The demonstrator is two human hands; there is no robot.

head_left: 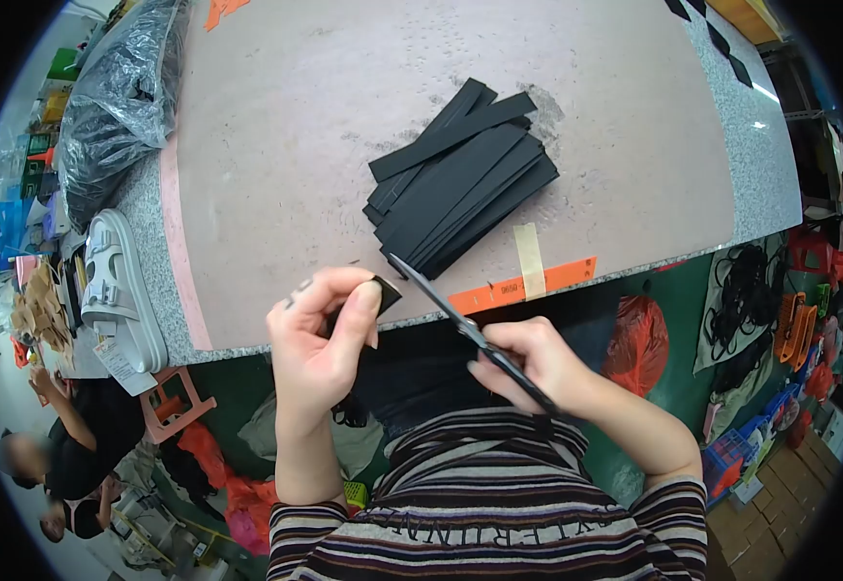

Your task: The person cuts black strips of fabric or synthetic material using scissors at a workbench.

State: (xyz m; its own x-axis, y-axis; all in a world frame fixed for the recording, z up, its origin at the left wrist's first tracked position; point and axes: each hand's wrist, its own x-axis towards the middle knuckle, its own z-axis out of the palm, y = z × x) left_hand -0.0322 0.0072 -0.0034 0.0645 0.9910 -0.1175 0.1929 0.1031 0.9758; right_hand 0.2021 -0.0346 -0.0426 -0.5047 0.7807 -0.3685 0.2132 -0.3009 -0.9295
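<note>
My left hand [320, 339] is closed, pinching a small black strip [386, 293] between thumb and fingers near the table's front edge. Most of that strip is hidden behind the fingers. In my right hand [538, 363] is a pair of scissors [467, 327], gripped by its dark handles. The blades point up and left, their tip just right of the black strip and close to the pile's lower corner. A loose pile of flat black strips [465, 179] lies on the table beyond both hands, a few of them crossing over the others.
An orange ruler-like strip [557, 281] runs along the front edge under a piece of pale tape [529, 257]. At left are a white sandal [121, 290] and a clear plastic bag [121, 107] with dark contents. Another person [92, 436] is at lower left. A red bag [636, 339] hangs below the table.
</note>
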